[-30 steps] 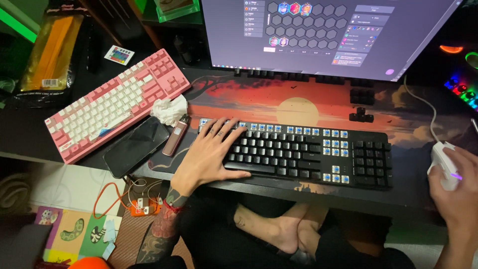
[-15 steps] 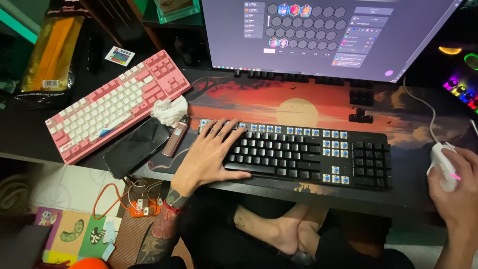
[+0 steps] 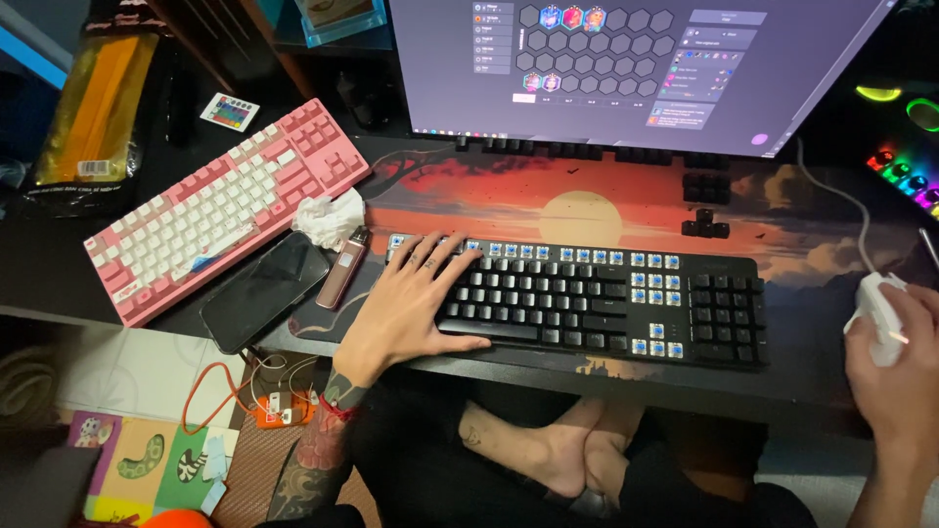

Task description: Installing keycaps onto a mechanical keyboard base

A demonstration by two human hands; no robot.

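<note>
On the dark tabletop (image 3: 59,264), over a sunset-printed desk mat (image 3: 587,200), the left hand (image 3: 406,308) lies flat with fingers spread wide on the left end of a black mechanical keyboard with several blue switches bared (image 3: 597,303). At the right edge the right hand (image 3: 895,376) cups a white corded computer mouse (image 3: 877,315), which looks light, hard and smooth, best held by its sides. A pink and white keyboard (image 3: 220,210) and black phone (image 3: 264,291) lie left

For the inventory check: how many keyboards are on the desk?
2. A black keyboard lies under the left hand before the monitor; a pink and white keyboard sits angled at far left. None seems hidden.
</note>
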